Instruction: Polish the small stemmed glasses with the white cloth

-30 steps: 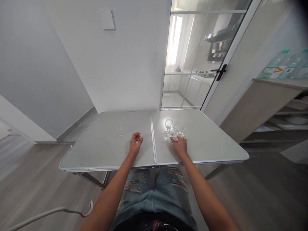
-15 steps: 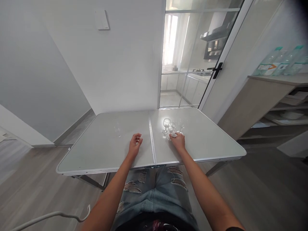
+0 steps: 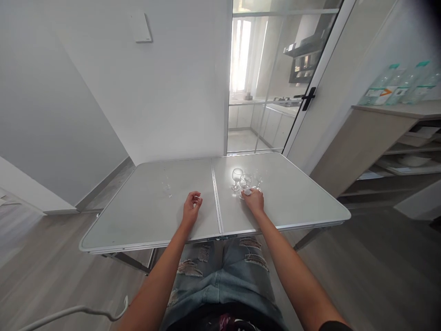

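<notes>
On the right half of the table, my right hand [image 3: 254, 201] is closed at the near side of a small cluster of clear stemmed glasses, its fingers pinching a glass with a pale round part [image 3: 247, 191]. Just beyond it stands a wine glass [image 3: 245, 180], and another wine glass [image 3: 237, 174] is slightly to the left. A fainter clear glass [image 3: 257, 178] is behind my right fingers, partly hidden. My left hand [image 3: 191, 208] rests on the left half, fingers loosely curled and apart from the thumb, with nothing visible in it. Farther left is a faint transparent glass [image 3: 167, 187].
The grey folding table [image 3: 144, 216] has a metal seam down its middle. Behind it are a white wall and a glass door [image 3: 257, 82] with a black handle [image 3: 309, 99]. At right, plastic bottles [image 3: 382, 87] stand on a wooden shelf unit [image 3: 365, 133].
The view has shifted slightly, so everything appears a little to the left. Both hands keep nearly the same place and pose; the glasses stay where they were.
</notes>
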The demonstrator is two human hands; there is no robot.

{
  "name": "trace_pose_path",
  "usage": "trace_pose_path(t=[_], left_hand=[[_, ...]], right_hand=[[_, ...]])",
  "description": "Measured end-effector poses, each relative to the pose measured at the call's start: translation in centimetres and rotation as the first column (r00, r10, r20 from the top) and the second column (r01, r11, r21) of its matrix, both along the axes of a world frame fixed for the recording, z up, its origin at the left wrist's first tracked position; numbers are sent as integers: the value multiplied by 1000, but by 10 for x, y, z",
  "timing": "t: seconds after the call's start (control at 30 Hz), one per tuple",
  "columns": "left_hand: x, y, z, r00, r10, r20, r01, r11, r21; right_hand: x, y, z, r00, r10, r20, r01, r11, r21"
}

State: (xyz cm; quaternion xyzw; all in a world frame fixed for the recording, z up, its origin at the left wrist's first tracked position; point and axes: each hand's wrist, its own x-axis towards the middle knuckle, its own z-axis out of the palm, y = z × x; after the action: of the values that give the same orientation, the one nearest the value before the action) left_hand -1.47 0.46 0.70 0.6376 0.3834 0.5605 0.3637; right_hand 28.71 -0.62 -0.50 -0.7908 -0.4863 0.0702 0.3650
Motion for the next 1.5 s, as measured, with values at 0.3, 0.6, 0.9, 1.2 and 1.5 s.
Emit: trace_pose_path(t=[0.3, 0.6, 0.9, 1.2, 1.5], left_hand=[[-2, -1, 2, 994, 97, 58, -98, 995, 23], [-8, -4, 5, 980, 156, 124, -158, 987, 7], [-43, 11, 2, 840, 461, 286, -479, 878, -5], [-85, 52, -9, 746, 664, -45, -664, 747, 5], [-82, 74, -7, 819, 574, -12, -573, 816, -76]], right_hand=[[-1, -2, 0, 1000, 29, 6, -29, 1000, 11], [1, -26, 0, 993, -35, 113, 43, 997, -65], [8, -64, 0, 994, 108, -24, -91, 917, 388], [11, -74, 4, 950, 17, -313, 139, 872, 469], [5, -87, 12, 782, 128, -610, 207, 870, 448]])
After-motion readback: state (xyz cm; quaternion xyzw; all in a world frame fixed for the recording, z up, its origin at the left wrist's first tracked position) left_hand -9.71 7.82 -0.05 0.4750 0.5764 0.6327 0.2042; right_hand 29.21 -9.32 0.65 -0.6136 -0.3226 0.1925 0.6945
